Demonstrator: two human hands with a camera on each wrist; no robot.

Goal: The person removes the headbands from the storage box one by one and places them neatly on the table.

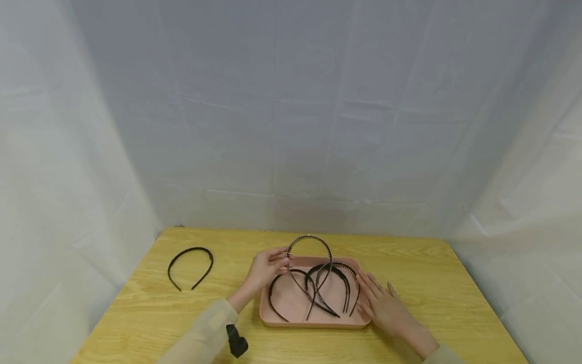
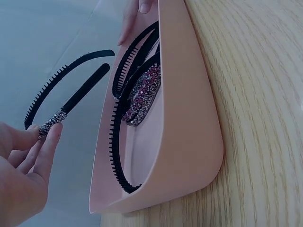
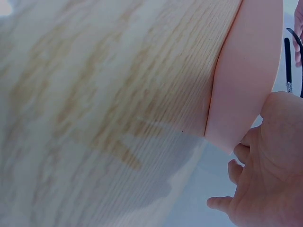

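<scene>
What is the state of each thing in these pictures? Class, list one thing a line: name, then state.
Rhinestone headband: lifted upright above the tray, pinched by the left hand.
Pink tray: flat on the table, holding several black toothed headbands.
Lone black headband: lying flat on the table, left of the tray, untouched.
Right hand: fingers straight, resting against the tray's right edge.

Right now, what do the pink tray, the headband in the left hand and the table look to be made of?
Pink tray: likely plastic, matte, smooth moulded rounded corners. Headband pinched by the left hand: probably black plastic with comb teeth, its end crusted with sparkly stones. Table: wood or wood-look laminate, pale visible grain; cannot tell which.
</scene>
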